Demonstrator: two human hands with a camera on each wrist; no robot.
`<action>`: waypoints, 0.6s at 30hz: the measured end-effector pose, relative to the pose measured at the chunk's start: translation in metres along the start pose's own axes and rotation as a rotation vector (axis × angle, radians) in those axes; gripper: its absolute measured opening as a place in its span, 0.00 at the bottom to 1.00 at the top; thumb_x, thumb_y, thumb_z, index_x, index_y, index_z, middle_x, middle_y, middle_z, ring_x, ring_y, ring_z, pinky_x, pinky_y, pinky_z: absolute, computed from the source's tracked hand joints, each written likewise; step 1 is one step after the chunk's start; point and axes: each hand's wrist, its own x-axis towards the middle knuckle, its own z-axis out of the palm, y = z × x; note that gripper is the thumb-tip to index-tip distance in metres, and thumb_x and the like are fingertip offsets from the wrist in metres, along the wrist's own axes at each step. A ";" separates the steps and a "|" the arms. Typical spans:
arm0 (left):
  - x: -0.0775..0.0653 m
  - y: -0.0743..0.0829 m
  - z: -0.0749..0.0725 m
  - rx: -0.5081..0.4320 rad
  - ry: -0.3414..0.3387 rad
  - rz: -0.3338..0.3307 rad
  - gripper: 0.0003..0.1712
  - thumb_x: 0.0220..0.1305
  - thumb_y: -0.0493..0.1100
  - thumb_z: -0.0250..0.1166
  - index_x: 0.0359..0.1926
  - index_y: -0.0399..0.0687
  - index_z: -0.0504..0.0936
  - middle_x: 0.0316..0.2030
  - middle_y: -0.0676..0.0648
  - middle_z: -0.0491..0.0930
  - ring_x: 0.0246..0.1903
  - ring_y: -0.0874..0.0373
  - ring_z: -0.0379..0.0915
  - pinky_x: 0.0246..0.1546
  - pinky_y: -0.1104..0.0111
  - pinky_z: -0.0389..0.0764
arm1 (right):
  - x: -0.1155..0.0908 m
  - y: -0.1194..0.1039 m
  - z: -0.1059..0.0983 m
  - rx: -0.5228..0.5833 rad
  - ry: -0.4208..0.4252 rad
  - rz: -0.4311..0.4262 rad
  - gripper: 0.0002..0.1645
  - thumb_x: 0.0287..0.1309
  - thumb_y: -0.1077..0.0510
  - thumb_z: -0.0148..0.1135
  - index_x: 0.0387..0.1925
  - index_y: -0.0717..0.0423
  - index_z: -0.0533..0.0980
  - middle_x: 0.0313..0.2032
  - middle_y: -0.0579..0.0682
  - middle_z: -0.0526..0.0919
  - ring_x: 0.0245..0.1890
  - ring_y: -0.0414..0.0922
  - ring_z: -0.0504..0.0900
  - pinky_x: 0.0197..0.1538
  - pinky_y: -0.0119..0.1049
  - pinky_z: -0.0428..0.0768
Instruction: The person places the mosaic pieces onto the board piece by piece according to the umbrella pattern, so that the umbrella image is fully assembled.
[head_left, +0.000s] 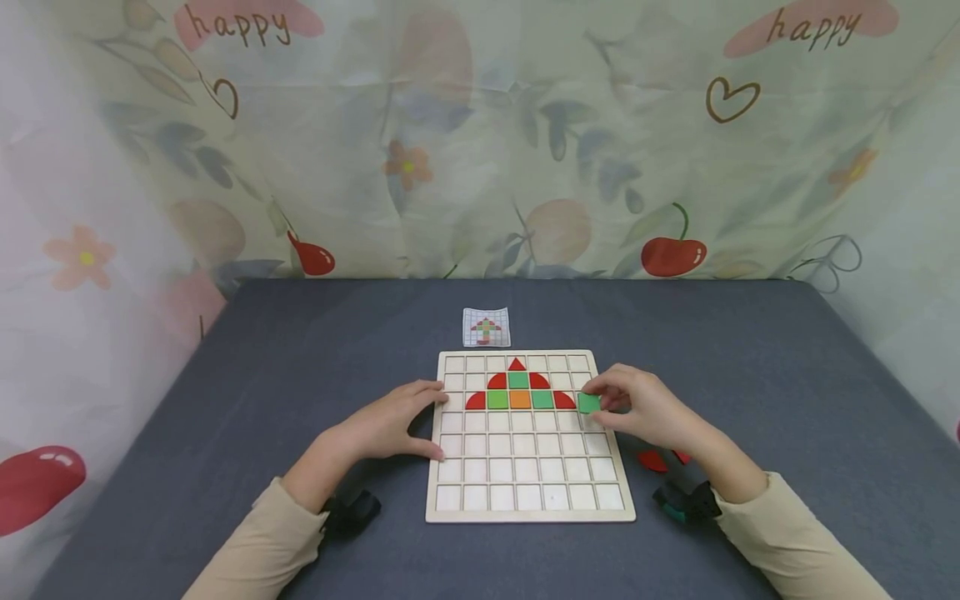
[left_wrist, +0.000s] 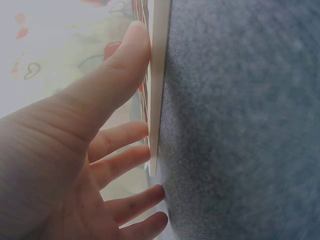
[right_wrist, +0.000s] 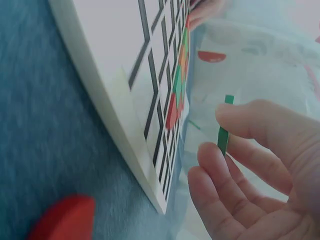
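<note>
A wooden grid board (head_left: pixel 432 492) lies on the table. In its upper rows sit a red triangle (head_left: pixel 516 365), red quarter-round pieces (head_left: pixel 476 402), green squares (head_left: pixel 497 400) and an orange square (head_left: pixel 520 400). My left hand (head_left: pixel 393 423) rests on the board's left edge, thumb and fingers spread, as the left wrist view also shows. Over the board's right side my right hand (head_left: pixel 637 404) pinches a green square tile (head_left: pixel 588 403) between thumb and fingers. The right wrist view shows that tile (right_wrist: pixel 223 136) edge-on, raised off the board.
Behind the board lies a small printed card (head_left: pixel 486 327) with a similar coloured figure on a grid. Loose red pieces (head_left: pixel 652 461) lie on the dark table (head_left: pixel 337 333) right of the board, partly under the right forearm. A patterned cloth (head_left: pixel 480 167) hangs behind.
</note>
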 end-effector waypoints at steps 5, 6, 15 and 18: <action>-0.001 0.000 0.000 -0.002 -0.003 -0.001 0.47 0.47 0.61 0.70 0.65 0.46 0.66 0.69 0.44 0.59 0.68 0.47 0.54 0.67 0.52 0.61 | 0.003 -0.006 0.006 0.006 0.015 0.010 0.17 0.49 0.64 0.68 0.43 0.61 0.78 0.38 0.52 0.79 0.32 0.35 0.77 0.38 0.32 0.81; -0.001 0.000 0.000 -0.001 -0.003 0.000 0.47 0.47 0.61 0.70 0.65 0.46 0.66 0.69 0.43 0.59 0.68 0.47 0.55 0.66 0.52 0.61 | 0.003 -0.007 0.007 0.007 0.018 0.009 0.17 0.49 0.64 0.68 0.43 0.62 0.78 0.38 0.52 0.80 0.32 0.35 0.77 0.38 0.33 0.81; 0.000 0.000 0.000 -0.004 0.001 0.002 0.47 0.47 0.60 0.71 0.64 0.45 0.67 0.68 0.43 0.59 0.68 0.47 0.55 0.66 0.52 0.61 | 0.008 -0.015 0.016 0.035 0.019 0.010 0.16 0.48 0.63 0.69 0.42 0.61 0.78 0.39 0.54 0.80 0.34 0.40 0.80 0.40 0.33 0.81; 0.001 -0.001 0.001 -0.002 0.002 0.002 0.47 0.47 0.61 0.71 0.64 0.46 0.67 0.68 0.43 0.59 0.68 0.47 0.55 0.66 0.52 0.61 | 0.010 -0.017 0.019 0.046 0.009 0.007 0.16 0.48 0.64 0.69 0.42 0.62 0.78 0.39 0.54 0.80 0.34 0.41 0.80 0.41 0.33 0.81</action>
